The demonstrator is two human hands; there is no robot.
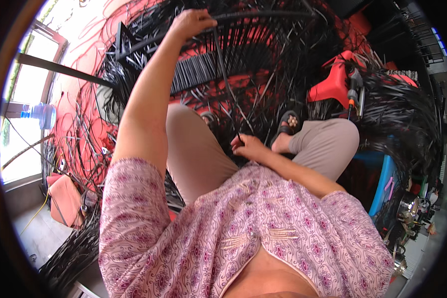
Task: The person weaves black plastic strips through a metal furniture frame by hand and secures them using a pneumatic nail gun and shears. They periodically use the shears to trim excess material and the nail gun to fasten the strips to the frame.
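Black strand [227, 82] runs near-vertical, taut between both hands, long axis from frame rim down to lap. Left hand [192, 24] is closed on the frame's top bar [263, 16] at the strand's upper end. Right hand [248, 147] pinches the lower end, probably; fingertips hidden. Loose strands [402, 114] clutter everything around.
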